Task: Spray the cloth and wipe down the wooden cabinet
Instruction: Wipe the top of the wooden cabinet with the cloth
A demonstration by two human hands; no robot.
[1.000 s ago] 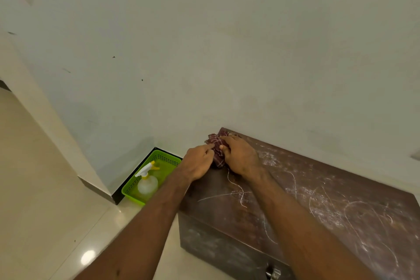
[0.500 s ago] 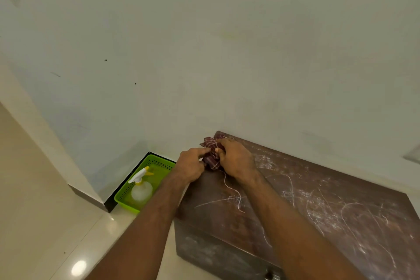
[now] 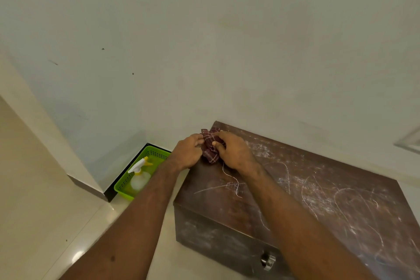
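Maroon cloth point(image 3: 210, 151) sits bunched between left hand point(image 3: 187, 151) and right hand point(image 3: 235, 153) fingers point(image 3: 220, 135).

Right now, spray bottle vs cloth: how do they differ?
Spray bottle sits in the green basket on the floor; cloth is bunched on the cabinet, at its far corner. Spray bottle is untouched; cloth is gripped by the left hand and right hand. Both sit close to the wall.
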